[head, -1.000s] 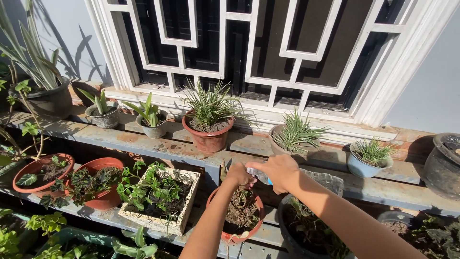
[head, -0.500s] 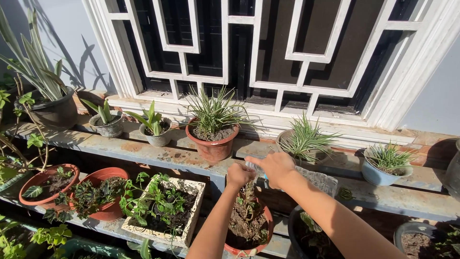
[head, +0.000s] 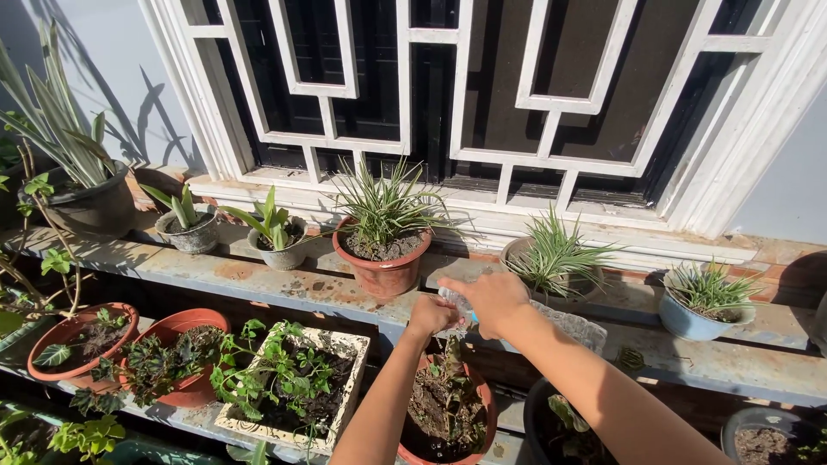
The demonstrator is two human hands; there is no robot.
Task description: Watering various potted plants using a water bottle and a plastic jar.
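My right hand [head: 494, 300] grips a clear plastic bottle [head: 569, 323] near its neck; a bit of blue shows by the fingers. The bottle lies tilted with its neck toward my left hand [head: 432, 315], which is closed at the bottle's mouth. Both hands hover above a red-brown pot [head: 482, 401] of dark soil with a small plant, on the lower shelf. Whether a cap sits under my left fingers is hidden.
On the upper rusty shelf [head: 284, 280] stand a terracotta pot with a spiky plant [head: 384, 250], two small grey pots [head: 191, 231], a brown pot [head: 551, 258] and a blue pot [head: 699, 310]. A square white planter [head: 297, 379] and red pots [head: 177, 357] sit lower left. A white window grille [head: 465, 103] is behind.
The view has tilted slightly, so the pots sit lower in the picture. My hands stay together at the bottle's mouth, shifted a little up and right over the red-brown pot.
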